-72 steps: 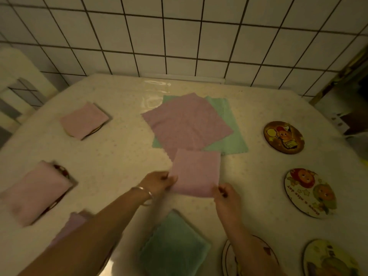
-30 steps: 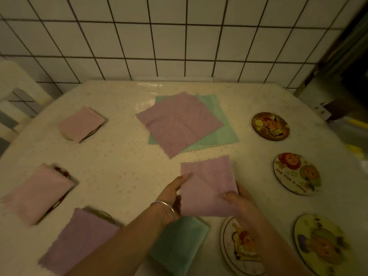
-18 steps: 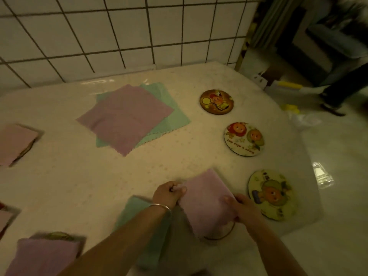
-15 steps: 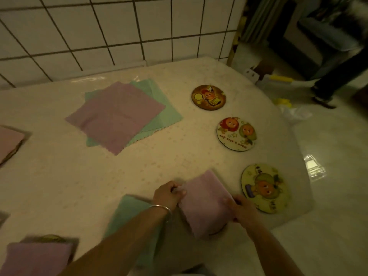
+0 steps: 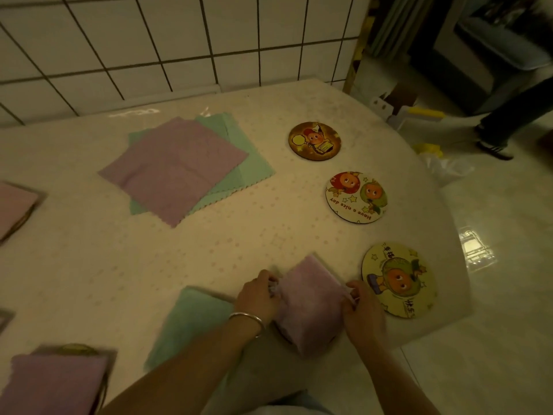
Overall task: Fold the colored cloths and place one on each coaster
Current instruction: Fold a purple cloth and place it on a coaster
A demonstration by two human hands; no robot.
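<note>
1. Folded lilac cloth lies on the pale dotted tabletop directly between the two hands, at the near right edge; a dark curved rim peeks from under its near side, probably a coaster, though I cannot be sure.
2. Left hand pinches the cloth's left edge, fingers curled; right hand pinches its right edge likewise. Both are equally near.
3. Its long axis runs away from the person, tilted slightly left.
4. Judged next: letting go, then reaching far-left to the flat lilac square cloth atop a mint cloth.
5. Nearest bare coaster: the yellow round cartoon coaster, just right of the right hand.
</note>
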